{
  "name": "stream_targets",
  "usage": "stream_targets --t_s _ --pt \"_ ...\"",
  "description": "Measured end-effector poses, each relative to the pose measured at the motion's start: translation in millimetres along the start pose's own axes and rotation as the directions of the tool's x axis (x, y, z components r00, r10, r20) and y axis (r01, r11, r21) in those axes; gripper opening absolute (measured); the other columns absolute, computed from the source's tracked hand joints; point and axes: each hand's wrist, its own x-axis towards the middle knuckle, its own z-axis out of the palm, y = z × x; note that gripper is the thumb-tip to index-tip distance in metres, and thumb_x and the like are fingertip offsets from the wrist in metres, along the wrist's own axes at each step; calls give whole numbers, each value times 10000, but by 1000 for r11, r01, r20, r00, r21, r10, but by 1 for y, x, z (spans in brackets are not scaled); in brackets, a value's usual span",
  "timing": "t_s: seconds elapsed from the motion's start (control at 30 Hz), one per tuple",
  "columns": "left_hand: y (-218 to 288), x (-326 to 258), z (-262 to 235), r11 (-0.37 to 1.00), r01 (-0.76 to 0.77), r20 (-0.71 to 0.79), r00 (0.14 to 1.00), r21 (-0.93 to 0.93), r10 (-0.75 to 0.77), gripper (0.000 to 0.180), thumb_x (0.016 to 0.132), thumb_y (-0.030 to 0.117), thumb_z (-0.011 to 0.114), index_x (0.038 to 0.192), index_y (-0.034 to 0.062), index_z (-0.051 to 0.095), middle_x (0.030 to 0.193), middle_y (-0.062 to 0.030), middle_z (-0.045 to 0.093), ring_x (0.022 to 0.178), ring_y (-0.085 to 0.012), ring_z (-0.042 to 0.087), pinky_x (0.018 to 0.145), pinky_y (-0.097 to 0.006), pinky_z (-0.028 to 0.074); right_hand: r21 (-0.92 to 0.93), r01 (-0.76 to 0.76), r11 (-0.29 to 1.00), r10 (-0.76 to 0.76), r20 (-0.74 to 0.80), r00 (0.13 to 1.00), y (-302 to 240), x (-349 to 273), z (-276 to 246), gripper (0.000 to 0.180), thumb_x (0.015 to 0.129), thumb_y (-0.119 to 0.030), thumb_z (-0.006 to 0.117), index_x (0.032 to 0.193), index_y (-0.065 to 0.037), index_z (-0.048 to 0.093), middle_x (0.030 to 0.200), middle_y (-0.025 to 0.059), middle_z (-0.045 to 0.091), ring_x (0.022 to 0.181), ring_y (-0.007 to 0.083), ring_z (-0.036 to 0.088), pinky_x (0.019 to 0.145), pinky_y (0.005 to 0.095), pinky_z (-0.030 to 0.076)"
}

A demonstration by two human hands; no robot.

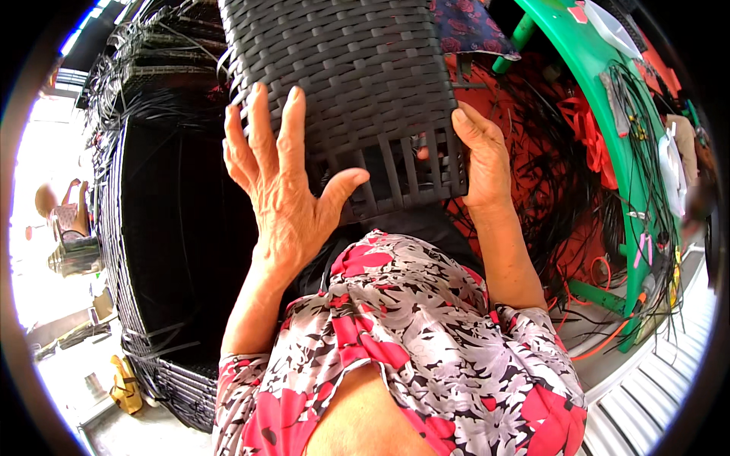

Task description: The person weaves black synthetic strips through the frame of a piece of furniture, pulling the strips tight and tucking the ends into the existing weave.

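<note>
A dark woven piece of flat plastic strips [342,68] stands in front of me at the top centre. Its upper part is tightly woven, while the lower edge still shows open gaps between upright strips. My left hand [283,186] rests on its left side with fingers spread and thumb out towards the gaps. At the lower right edge, my right hand [487,163] grips the piece, thumb on the front and the other fingers behind it. A fingertip shows through one of the gaps.
Left of me stand large black woven frames [114,228] with loose strip ends on top. A green table [642,197] curves along the right, with black strips hanging from it. Red ribbon [589,140] and a tangle of black strips [547,190] lie between. A yellow bag [125,387] sits lower left.
</note>
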Motion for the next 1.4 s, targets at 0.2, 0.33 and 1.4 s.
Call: stream_targets --t_s 0.2,0.33,1.4 --pt "-4 28 1 980 -146 179 976 138 120 843 777 620 564 1446 177 306 1513 -146 180 1399 -388 61 1098 -557 33 -6 19 1000 -18 20 1000 0 -5 2 309 944 -223 521 1103 31 598 916 73 668 695 128 636 629 259 541" --pt "-12 31 2 965 -168 209 970 204 125 761 799 616 520 1434 235 345 1517 -122 188 1400 -385 66 1100 -563 12 -17 37 999 -37 11 999 7 -6 3 307 949 -228 508 1092 27 601 899 61 662 698 119 629 631 261 541" --pt "129 39 62 749 -362 88 869 -555 486 719 680 -33 555 1339 -127 284 997 -236 549 967 -370 536 857 -448 425 -938 345 25 -405 306 861 -99 -60 -26 280 638 14 711 855 -14 536 813 126 608 735 320 595 650 369 470"
